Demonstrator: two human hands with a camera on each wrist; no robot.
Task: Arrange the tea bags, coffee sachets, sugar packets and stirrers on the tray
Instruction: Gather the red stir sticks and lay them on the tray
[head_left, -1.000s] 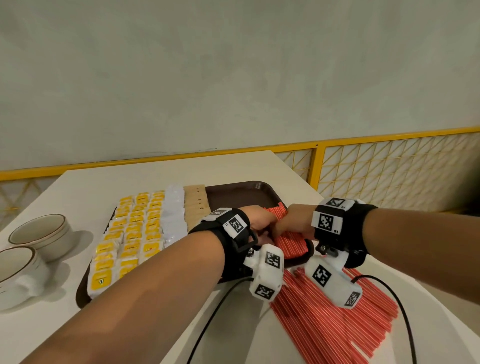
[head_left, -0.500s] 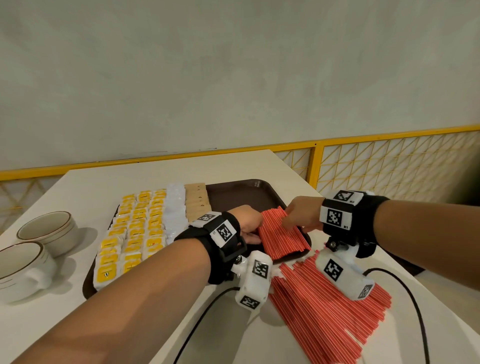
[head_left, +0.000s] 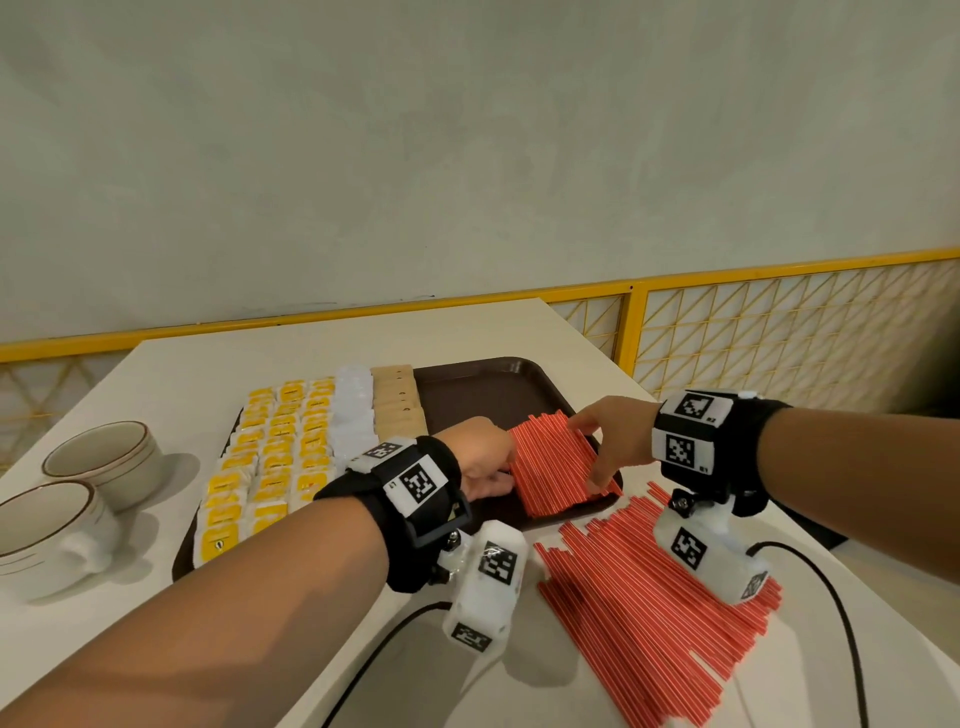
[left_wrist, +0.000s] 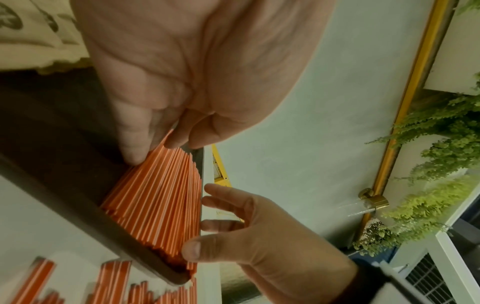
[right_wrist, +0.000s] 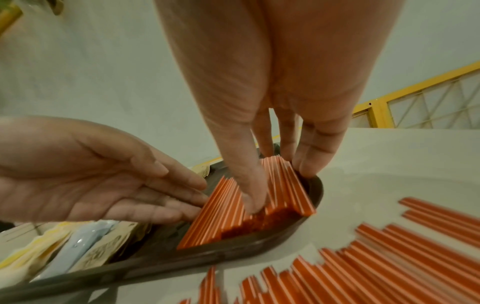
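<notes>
red stirrers (head_left: 558, 467) stacked in the tray's (head_left: 483, 387) near right corner — flanked by left hand (head_left: 483, 460), straight fingers at the left edge, and right hand (head_left: 605, 441), thumb and fingers spread loosely over the stack, not clamped.

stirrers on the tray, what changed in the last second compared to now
The two hands, bunched together over the stirrer bundle a second ago, have moved apart: the left hand now presses straight fingers on its left edge, the right hand spans its right side. More of the bundle shows, squared in the tray corner. Sachets, cups and the loose stirrers stayed put.
</notes>
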